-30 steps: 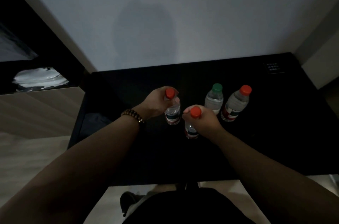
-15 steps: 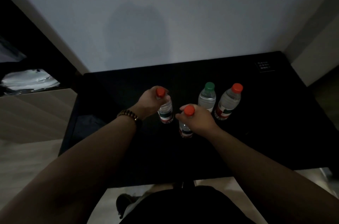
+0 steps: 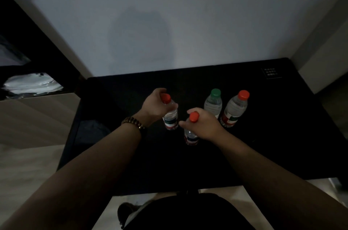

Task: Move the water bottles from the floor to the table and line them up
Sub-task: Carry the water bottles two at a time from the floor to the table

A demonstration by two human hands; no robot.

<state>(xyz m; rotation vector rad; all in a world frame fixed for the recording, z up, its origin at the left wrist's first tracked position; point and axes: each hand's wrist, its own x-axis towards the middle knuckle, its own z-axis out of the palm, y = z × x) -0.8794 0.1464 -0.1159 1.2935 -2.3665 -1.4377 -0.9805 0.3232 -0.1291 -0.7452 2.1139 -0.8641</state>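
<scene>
- Grip, left hand (image 3: 153, 106): curled round the neck of left red-capped bottle (image 3: 170, 116), upright at black worktop (image 3: 263, 145).
- Grip, right hand (image 3: 205, 124): clasps near red-capped bottle (image 3: 191, 135) below its cap.
- Standing just right: green-capped bottle (image 3: 213, 102), far-right red-capped bottle (image 3: 234, 109), side by side.

Bare left forearm (image 3: 90, 165), bare right forearm (image 3: 263, 169), brown beaded bracelet (image 3: 134, 124) there at the left wrist, dark clothing (image 3: 188, 211) well below the bracelet, dark shoe (image 3: 125, 214) below it too
</scene>
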